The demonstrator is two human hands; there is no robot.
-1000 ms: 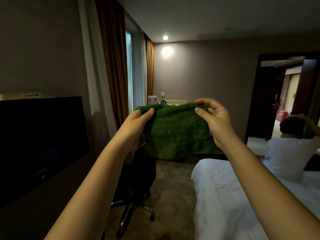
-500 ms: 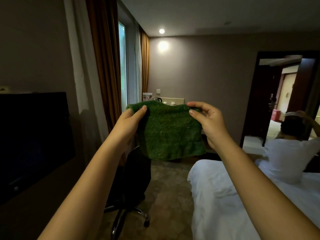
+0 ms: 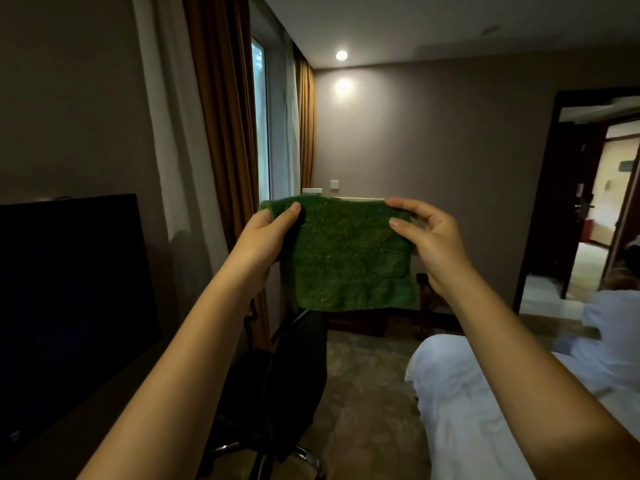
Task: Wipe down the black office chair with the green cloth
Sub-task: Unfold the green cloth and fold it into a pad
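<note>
From the head camera, two bare forearms reached out toward the far wall. Between them hung a square, fuzzy green cloth (image 3: 346, 258), held up flat like a small banner. It was in the air, above and a little beyond the black office chair (image 3: 287, 375), and touched nothing but the hands. The left hand (image 3: 266, 237) pinched the top left corner. Its thumb pressed the near face and its other fingers were tucked behind the fabric (mostly hidden, so I could not tell how they lay). The right hand (image 3: 429, 244) pinched the top right corner between thumb and forefinger, with the remaining fingers loosely curled behind the cloth's edge. The bottom hem dangled free.

The chair, with a dark back and a shiny metal wheeled base, stood on the mottled carpet (image 3: 363, 393). To its left was a flat black television screen (image 3: 69, 289), and to its right a bed with white sheets (image 3: 467, 410). Long brown curtains (image 3: 221, 133) framed a narrow window on the left. A round ceiling light (image 3: 341, 55) glowed above the far wall. At the right edge a blurred person in a white top (image 3: 609, 334) was on the bed, near an open dark-framed doorway (image 3: 540, 202).
</note>
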